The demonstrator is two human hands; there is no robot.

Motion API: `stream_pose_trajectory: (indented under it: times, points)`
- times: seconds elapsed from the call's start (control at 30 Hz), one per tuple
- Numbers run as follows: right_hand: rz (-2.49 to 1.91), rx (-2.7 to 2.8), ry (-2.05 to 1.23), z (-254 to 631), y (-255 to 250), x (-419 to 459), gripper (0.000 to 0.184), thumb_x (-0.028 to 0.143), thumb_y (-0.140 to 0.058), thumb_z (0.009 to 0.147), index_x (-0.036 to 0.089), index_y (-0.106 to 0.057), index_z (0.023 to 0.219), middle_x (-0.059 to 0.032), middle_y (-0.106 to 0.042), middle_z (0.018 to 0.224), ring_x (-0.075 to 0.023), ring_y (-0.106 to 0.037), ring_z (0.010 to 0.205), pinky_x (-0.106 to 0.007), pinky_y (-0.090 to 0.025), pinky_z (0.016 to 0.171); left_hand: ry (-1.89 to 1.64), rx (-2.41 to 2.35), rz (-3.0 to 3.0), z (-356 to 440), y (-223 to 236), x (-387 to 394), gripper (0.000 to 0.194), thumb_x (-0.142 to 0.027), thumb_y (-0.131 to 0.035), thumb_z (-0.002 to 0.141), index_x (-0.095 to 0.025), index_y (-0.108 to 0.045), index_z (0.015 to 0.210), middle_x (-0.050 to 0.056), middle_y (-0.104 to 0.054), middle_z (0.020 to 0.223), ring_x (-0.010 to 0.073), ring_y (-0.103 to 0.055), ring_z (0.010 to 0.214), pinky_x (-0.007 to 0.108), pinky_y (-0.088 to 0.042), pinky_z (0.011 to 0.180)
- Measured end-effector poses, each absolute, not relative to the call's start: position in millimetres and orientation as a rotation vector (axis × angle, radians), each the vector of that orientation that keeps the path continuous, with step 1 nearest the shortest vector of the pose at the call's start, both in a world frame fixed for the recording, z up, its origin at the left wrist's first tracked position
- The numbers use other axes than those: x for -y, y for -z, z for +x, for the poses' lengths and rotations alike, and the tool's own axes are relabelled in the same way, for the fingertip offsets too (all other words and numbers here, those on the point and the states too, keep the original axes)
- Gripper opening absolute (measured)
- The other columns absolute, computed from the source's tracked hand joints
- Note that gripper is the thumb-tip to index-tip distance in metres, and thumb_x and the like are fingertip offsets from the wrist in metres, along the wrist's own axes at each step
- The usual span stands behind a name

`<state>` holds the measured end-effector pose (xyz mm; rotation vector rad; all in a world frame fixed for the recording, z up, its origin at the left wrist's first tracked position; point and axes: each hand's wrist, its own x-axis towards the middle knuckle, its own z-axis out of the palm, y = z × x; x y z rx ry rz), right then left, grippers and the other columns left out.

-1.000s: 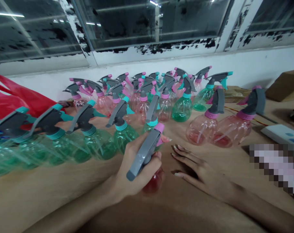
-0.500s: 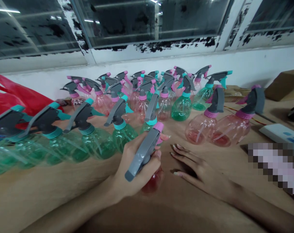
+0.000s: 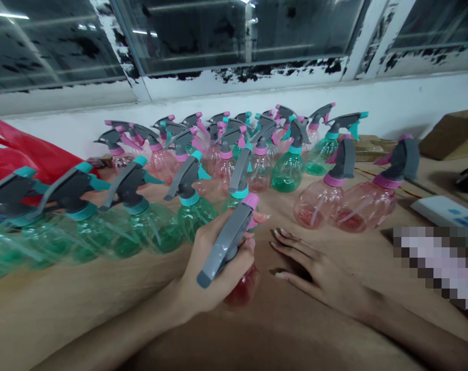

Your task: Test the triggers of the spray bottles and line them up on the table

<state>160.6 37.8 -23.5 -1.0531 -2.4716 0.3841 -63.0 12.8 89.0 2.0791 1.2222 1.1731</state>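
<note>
My left hand (image 3: 213,268) is wrapped round the neck of a pink spray bottle (image 3: 239,288) that stands on the brown table (image 3: 83,299). Its grey trigger head (image 3: 227,238) with a pink nozzle tip sticks out above my fingers. My right hand (image 3: 315,270) lies flat on the table just right of that bottle, fingers stretched out and apart, holding nothing. A row of green bottles with teal collars (image 3: 149,216) runs to the left of my left hand.
Several pink and green spray bottles (image 3: 257,149) crowd the back of the table by the white wall. Two pink bottles (image 3: 357,196) stand to the right. A red plastic bag (image 3: 29,152) lies far left, a cardboard box (image 3: 450,134) and a white device (image 3: 446,212) far right.
</note>
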Motion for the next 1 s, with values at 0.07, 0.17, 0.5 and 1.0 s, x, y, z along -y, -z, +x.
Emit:
stream_pose_trajectory:
  times: [0.07,0.17,0.5,1.0]
  points:
    - [-1.052,2.479,-0.379,160.7,24.1,-38.1,0.054,0.043,-0.048,0.090,0.022,-0.038,0.138,-0.0059,-0.040,0.144,-0.0240,-0.033,0.133,-0.046,-0.035,0.107,-1.174,-1.219,2.096,-63.2,-88.0,-13.2,0.025,-0.012,-0.046,0.075,-0.024,-0.061,0.092,-0.003,-0.058,0.072,0.0116,-0.054,0.054,0.025,-0.048,0.057]
    - [-1.056,2.470,-0.387,160.7,24.9,-38.3,0.054,0.044,-0.049,0.089,0.023,-0.039,0.138,-0.0053,-0.040,0.143,-0.0238,-0.033,0.133,-0.046,-0.035,0.107,-1.166,-1.218,2.099,-63.1,-87.6,-13.4,0.024,-0.011,-0.045,0.076,-0.022,-0.060,0.092,-0.003,-0.056,0.071,0.0111,-0.052,0.053,0.025,-0.049,0.057]
    - [-1.064,2.473,-0.369,160.5,26.4,-37.6,0.054,0.045,-0.048,0.089,0.020,-0.040,0.137,-0.0063,-0.040,0.143,-0.0231,-0.033,0.133,-0.045,-0.034,0.107,-1.167,-1.232,2.079,-63.2,-87.7,-13.6,0.020,-0.015,-0.045,0.074,-0.024,-0.057,0.086,-0.003,-0.057,0.068,0.0126,-0.054,0.052,0.027,-0.050,0.055]
    - [-1.046,2.479,-0.379,161.6,25.3,-38.4,0.053,0.043,-0.049,0.089,0.023,-0.039,0.137,-0.0048,-0.039,0.144,-0.0226,-0.032,0.133,-0.044,-0.034,0.107,-1.115,-1.245,2.055,-64.0,-84.2,-13.9,0.013,-0.019,-0.046,0.080,-0.024,-0.054,0.088,-0.002,-0.054,0.069,0.0141,-0.052,0.056,0.028,-0.047,0.059]
